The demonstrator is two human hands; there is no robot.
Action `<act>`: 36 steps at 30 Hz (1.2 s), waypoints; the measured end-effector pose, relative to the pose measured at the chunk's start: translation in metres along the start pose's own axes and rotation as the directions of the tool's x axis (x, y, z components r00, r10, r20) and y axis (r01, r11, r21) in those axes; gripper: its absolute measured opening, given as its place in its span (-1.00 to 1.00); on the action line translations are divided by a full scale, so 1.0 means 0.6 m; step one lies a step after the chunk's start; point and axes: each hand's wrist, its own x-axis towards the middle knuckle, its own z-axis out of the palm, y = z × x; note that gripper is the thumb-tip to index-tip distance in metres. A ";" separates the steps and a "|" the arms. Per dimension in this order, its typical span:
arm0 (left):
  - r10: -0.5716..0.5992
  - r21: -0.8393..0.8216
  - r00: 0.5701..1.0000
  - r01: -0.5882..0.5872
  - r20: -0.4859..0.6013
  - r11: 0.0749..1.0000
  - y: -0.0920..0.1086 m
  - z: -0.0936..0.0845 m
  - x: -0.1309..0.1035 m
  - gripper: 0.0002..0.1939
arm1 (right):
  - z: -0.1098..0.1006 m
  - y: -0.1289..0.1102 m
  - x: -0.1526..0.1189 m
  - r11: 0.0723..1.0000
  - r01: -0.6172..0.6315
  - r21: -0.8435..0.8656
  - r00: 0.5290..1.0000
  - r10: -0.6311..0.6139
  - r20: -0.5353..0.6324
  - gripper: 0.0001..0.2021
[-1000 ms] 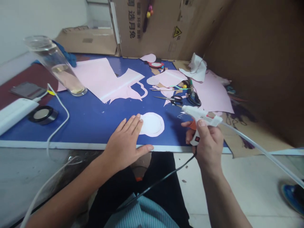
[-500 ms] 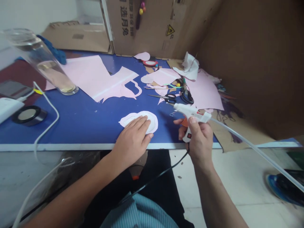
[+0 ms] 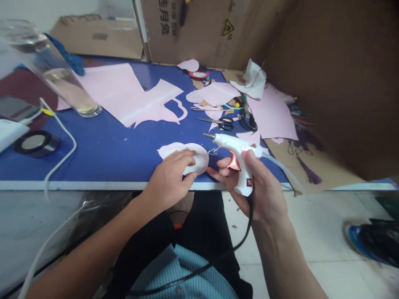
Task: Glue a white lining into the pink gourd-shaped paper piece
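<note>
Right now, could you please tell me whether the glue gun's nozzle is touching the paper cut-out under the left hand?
Apart: the head view shows blue tabletop between the nozzle and the paper cut-out.

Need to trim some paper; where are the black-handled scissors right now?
In the head view, the scissors lie on the blue tabletop, slightly right of centre, just beyond the glue gun in the right hand.

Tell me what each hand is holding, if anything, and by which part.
The right hand holds the glue gun by its handle. The left hand lies over the paper cutout; whether it grips it cannot be told.
</note>
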 end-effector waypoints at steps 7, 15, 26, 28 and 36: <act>0.010 -0.022 0.999 -0.011 -0.038 1.000 -0.001 0.006 0.000 -0.90 | 0.003 0.013 0.007 0.999 -0.038 0.026 0.999 0.038 -0.008 -0.56; 0.008 -0.026 0.998 -0.010 -0.064 1.000 0.003 0.009 0.001 -0.86 | 0.009 0.019 0.011 0.997 -0.033 0.066 0.999 0.034 -0.010 -0.59; -0.021 -0.032 0.994 0.017 -0.109 0.999 0.007 0.016 0.007 -0.82 | 0.017 0.025 0.017 0.968 -0.042 0.249 0.999 0.042 0.007 -0.68; -0.020 -0.020 0.994 0.018 -0.107 1.000 0.008 0.017 0.008 -0.80 | 0.017 0.026 0.017 0.967 -0.044 0.250 0.999 0.044 0.006 -0.67; -0.053 0.002 0.993 0.054 -0.102 0.999 0.008 0.017 0.008 -0.77 | -0.002 0.018 0.002 0.999 -0.018 0.028 0.997 0.020 -0.072 -0.59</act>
